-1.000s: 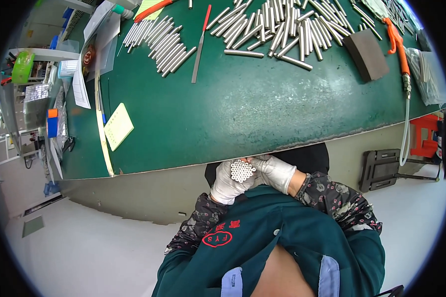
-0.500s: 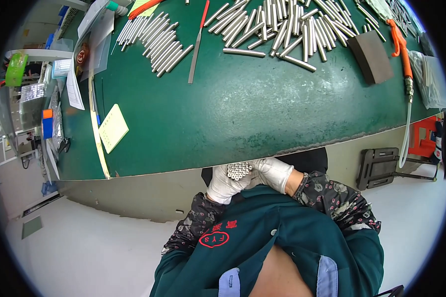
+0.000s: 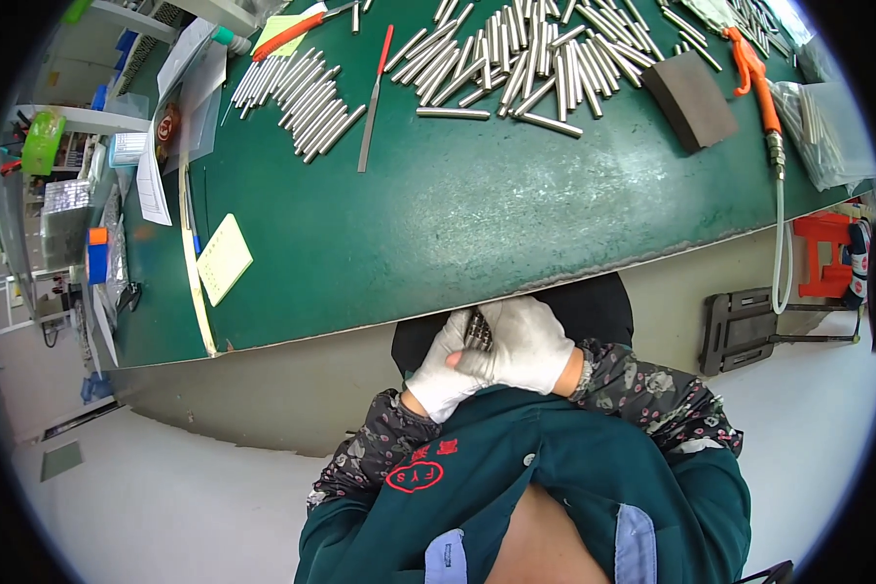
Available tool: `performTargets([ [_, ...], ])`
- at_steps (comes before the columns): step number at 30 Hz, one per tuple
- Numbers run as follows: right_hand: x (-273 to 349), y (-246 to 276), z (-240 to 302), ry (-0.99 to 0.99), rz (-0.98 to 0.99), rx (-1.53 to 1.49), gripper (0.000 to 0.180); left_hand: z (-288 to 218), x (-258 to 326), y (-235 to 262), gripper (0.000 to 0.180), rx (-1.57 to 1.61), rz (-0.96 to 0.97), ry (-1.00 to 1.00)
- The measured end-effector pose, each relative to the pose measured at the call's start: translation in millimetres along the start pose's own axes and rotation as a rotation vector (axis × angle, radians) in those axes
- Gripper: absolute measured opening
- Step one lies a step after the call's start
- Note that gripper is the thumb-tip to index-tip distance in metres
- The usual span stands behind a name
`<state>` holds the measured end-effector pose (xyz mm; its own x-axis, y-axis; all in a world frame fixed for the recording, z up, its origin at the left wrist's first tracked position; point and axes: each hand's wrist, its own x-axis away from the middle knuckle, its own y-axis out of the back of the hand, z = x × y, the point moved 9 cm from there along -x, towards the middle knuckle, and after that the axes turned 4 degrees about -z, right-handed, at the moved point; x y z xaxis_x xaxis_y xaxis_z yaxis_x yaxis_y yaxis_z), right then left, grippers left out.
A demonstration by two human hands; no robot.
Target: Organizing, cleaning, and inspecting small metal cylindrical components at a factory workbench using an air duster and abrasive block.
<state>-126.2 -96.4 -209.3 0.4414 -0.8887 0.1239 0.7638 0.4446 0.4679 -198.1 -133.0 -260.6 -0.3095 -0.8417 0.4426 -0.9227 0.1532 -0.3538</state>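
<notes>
At the table's front edge, low over my lap, my left hand and my right hand are closed together around a bundle of shiny metal rods. Both wear white gloves, and a bare thumb tip shows on the left one. My right hand lies over much of the bundle, so only a patch of it shows between the palms. More loose metal rods lie heaped at the far middle of the green table. Another group of metal rods is lined up in a slanting row at the far left.
A thin file with a red handle lies between the two rod groups. To the right are a dark brown block, an orange air gun with a hanging hose, and a plastic bag. A yellow notepad lies at left.
My right hand has come over the bundle, and the rod ends that faced up are now mostly covered. The bundle has tilted between my hands. The view has shifted slightly.
</notes>
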Motion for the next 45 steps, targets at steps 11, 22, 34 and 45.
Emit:
performTargets([
  [11, 24.3, 11.3, -15.3, -0.06, -0.27, -0.379, 0.021, -20.9, 7.3, -33.2, 0.074, -0.111, 0.11, 0.288],
  [22, 41.8, 72.0, 26.3, -0.196, -0.234, -1.539, 0.012, -103.5, 39.8, -91.9, 0.101, 0.009, 0.515, 0.223],
  [34, -47.9, 87.2, 27.2, -0.143, -0.416, -1.86, 0.022, -203.6, -16.4, -108.1, 0.132, -0.315, 0.086, -1.034],
  [45, -47.9, 105.1, 39.1, -0.37, -0.556, -1.416, 0.027, -215.4, -57.1, -79.0, 0.076, 0.29, 0.166, -0.745],
])
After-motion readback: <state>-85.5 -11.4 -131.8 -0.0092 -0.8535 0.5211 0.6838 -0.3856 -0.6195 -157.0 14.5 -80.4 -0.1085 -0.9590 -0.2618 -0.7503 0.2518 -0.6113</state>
